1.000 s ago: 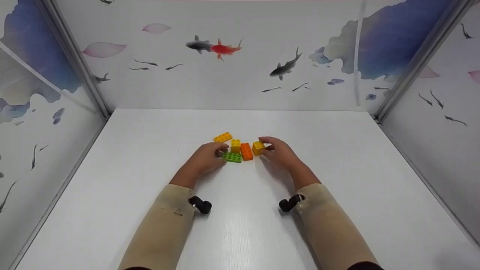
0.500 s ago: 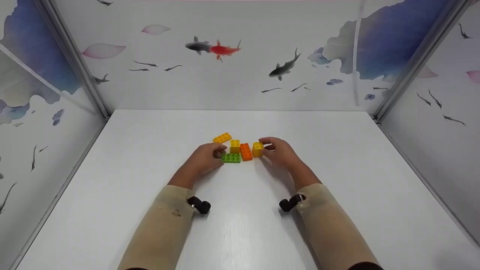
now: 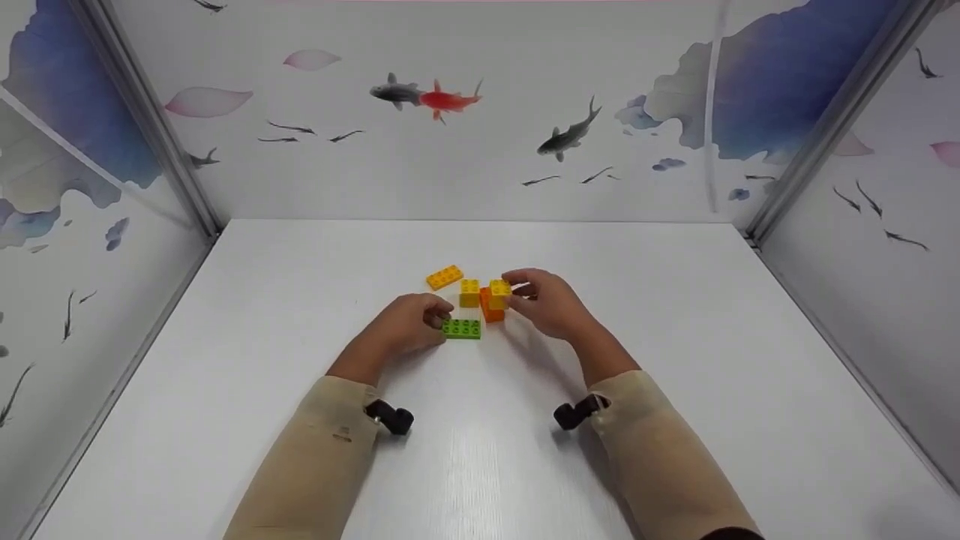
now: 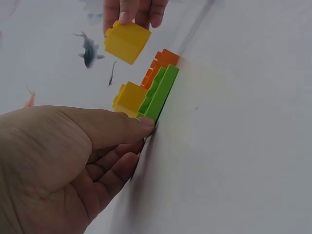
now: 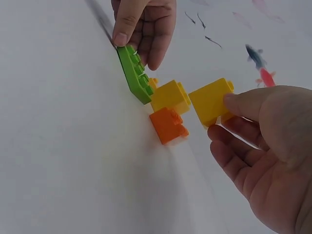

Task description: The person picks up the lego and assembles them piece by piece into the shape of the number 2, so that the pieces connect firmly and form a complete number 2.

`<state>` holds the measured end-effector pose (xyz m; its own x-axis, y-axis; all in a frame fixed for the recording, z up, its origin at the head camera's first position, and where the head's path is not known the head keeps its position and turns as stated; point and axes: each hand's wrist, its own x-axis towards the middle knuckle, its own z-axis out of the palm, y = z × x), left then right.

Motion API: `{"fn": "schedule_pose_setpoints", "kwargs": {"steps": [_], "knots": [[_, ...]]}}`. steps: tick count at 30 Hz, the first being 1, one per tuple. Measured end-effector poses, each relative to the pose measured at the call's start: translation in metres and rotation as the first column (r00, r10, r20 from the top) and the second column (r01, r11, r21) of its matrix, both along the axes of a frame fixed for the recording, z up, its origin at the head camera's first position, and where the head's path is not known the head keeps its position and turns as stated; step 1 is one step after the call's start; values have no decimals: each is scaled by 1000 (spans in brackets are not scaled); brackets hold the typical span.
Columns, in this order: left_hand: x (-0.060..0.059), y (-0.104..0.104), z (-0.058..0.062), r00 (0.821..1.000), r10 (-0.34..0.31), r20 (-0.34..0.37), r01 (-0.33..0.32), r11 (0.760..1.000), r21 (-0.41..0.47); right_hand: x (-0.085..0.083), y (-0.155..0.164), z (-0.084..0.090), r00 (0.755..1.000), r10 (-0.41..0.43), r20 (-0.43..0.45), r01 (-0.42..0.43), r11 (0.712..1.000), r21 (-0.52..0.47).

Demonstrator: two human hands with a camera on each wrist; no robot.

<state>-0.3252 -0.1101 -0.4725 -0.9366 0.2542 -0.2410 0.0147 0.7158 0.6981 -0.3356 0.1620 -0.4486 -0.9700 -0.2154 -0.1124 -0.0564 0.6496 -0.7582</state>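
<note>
My right hand (image 3: pixel 541 301) pinches a small yellow brick (image 3: pixel 499 293) and holds it lifted just above the orange brick (image 3: pixel 490 310); the same yellow brick (image 5: pixel 211 100) shows between thumb and fingers in the right wrist view. My left hand (image 3: pixel 409 323) grips the left end of the flat green brick (image 3: pixel 462 328), thumb on its near edge (image 4: pixel 156 95). A second yellow brick (image 3: pixel 469 292) stands just behind the green one. The orange brick (image 5: pixel 168 125) lies on the table beside them.
A flat yellow-orange brick (image 3: pixel 444 277) lies a little behind and left of the group. The white table (image 3: pixel 300 285) is boxed in by walls papered with fish at the back, left and right.
My right hand has lifted the small yellow brick and carried it left, over the orange brick. My left hand has drawn the green brick slightly toward me.
</note>
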Motion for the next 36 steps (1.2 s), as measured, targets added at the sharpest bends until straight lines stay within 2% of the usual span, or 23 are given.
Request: {"fn": "schedule_pose_setpoints", "kwargs": {"steps": [12,23,36], "knots": [[10,-8,-1,999,-37,-4,37,999,-24,21,-25,6,997,75,-9,-75,996,-54],[16,-14,-3,997,-81,-17,81,996,-39,38,-43,-1,979,198,-51,-202,973,-109],[19,-16,-1,993,-119,-23,119,992,-37,38,-54,-17,984,180,7,-177,975,-133]]}}
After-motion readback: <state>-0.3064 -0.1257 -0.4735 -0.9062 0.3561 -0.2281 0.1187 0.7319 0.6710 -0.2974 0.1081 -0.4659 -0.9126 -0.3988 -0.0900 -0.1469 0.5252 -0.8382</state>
